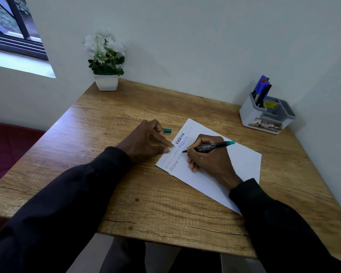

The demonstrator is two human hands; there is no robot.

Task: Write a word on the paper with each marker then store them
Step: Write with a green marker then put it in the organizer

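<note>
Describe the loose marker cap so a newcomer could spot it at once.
On the wooden table, find the white paper near the middle. Left of its far corner, beside the left hand, a small teal cap lies on bare wood. It is the only loose piece: spare markers stand in the grey organizer, the uncapped marker is in the right hand.

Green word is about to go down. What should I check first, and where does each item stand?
1. Right hand grips the marker: ok.
2. Marker uncapped, tip at the paper: ok. Whether the tip touches the paper: cannot tell.
3. Left hand fingers press the paper's left edge: ok.
4. Blank paper around the tip for a new word: ok.
5. Cap lies on the table beside the left hand: ok.
6. Organizer has open compartments for storing: ok.
</note>
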